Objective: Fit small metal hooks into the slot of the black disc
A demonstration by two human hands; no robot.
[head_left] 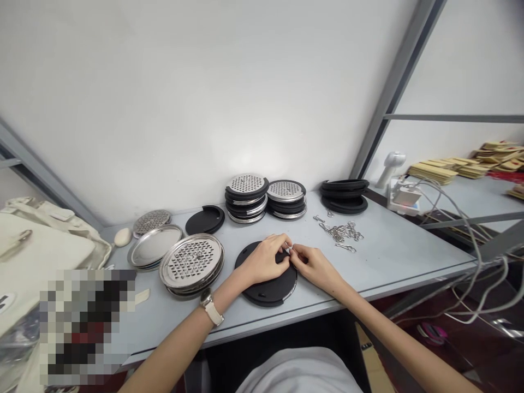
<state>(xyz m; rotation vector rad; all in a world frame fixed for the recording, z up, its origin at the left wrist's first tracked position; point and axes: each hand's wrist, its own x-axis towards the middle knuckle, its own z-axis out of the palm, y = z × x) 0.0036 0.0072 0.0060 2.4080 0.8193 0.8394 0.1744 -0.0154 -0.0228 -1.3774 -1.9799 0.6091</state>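
Both hands at the black disc point(268, 288), near edge of desk point(380, 262). Left hand point(268, 259): fingers curled, resting over the disc. Right hand point(309, 265): thumb and finger pinched nearly closed at the disc's far right rim, fingertips close to the left's. Small shiny bit between them (too small to identify). Disc lies flat, a slot showing on its near part. Loose metal clips point(343, 233) scattered far right of it. Perforated metal disc point(192, 261) tops a pile to the left, plain metal plate point(156, 245) on another just beyond. Two mixed stacks point(246, 185) point(286, 191) by the wall, black rings point(344, 204) piled to their right. Watch point(207, 298) on left wrist.
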